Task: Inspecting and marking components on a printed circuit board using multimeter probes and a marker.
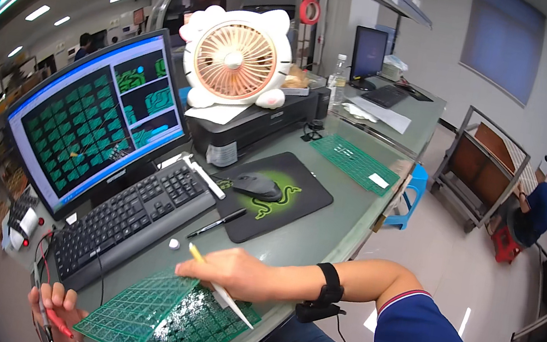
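green pcb panels stacked at table front edge, by keyboard | right hand flat on top, fingers pinching pen | left hand closed on red probe | prob thin, light, bendy, fragile; grab by edges

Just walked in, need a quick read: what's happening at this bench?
A person sits at a desk with a stack of green circuit board panels in front of them. The right hand rests on the panels, holding a white pen-like tool. The left hand grips a red probe at the lower left. The monitor shows a green board layout.
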Demonstrator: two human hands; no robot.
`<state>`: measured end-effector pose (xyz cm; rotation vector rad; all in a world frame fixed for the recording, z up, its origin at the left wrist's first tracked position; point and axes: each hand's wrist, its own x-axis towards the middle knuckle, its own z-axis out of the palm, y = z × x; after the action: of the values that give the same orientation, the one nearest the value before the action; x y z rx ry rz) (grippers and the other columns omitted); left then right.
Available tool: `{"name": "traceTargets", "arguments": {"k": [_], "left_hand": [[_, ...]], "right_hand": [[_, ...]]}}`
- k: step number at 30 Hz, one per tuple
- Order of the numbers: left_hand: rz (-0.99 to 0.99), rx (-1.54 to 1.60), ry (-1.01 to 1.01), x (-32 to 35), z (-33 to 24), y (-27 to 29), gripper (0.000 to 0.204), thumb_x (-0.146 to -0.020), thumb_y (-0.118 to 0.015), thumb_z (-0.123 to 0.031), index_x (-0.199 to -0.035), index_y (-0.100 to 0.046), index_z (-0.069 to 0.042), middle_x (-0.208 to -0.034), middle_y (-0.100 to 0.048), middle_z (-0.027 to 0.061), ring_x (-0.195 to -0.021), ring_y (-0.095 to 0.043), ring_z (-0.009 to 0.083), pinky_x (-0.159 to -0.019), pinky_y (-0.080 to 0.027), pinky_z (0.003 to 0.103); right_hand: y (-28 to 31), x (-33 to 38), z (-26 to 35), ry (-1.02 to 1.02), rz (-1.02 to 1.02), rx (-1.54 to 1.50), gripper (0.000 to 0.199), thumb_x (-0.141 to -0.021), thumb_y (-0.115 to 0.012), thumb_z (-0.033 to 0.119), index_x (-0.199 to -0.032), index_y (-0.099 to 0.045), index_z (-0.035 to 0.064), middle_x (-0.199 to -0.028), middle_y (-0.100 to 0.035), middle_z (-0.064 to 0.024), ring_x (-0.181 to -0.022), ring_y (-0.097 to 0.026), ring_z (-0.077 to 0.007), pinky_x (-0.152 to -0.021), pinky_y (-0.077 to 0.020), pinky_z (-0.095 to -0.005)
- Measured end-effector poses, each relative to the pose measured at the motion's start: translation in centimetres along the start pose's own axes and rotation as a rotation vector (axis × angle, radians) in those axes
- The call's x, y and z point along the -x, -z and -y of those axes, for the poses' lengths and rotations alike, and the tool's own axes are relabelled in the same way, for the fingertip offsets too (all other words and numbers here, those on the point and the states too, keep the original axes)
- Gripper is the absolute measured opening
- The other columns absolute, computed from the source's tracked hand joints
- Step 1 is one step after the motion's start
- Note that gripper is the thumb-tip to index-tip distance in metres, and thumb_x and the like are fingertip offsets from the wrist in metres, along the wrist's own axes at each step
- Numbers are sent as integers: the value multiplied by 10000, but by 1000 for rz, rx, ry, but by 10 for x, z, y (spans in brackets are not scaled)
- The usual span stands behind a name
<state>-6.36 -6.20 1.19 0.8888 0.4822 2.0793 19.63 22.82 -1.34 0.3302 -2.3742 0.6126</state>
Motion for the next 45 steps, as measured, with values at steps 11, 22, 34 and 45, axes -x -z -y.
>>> {"name": "traceTargets", "arguments": {"k": [11,22,34,45], "left_hand": [[-28,-197,60,-14,2,23,325,-1011,-331,-348,-951,-523,-92,-1235,-613,109,-1237,-523,257,-884,-496,655],[-360,-304,148,-19,27,-8,494,-981,-304,-391,-763,-539,-16,-913,-564,137,-863,-581,258,-727,-563,486],[-225,-615,340,-21,42,-2,539,-966,-304,-408,-854,-617,16,-871,-609,126,-734,-585,215,-708,-483,335],[-171,-733,359,-23,65,-17,591,-969,-265,-397,-905,-654,42,-1009,-636,165,-949,-618,257,-860,-472,363]], "right_hand": [[204,122,-78,-589,-320,1030,353,-792,-617,52,-1132,-630,147,-910,-694,-129,-802,-693,-307,-636,-556,-394],[210,168,-156,-1150,183,1070,400,-775,-708,443,-996,-608,125,-881,-686,-157,-874,-679,-344,-687,-521,-510],[110,-8,-61,-362,181,86,494,-821,-736,301,-1230,-573,75,-1083,-668,-173,-991,-657,-329,-834,-516,-391],[24,-22,6,16,790,156,1115,-565,-826,536,-1454,-293,122,-1513,-302,-163,-1392,-292,-391,-1010,-283,-672]]}}
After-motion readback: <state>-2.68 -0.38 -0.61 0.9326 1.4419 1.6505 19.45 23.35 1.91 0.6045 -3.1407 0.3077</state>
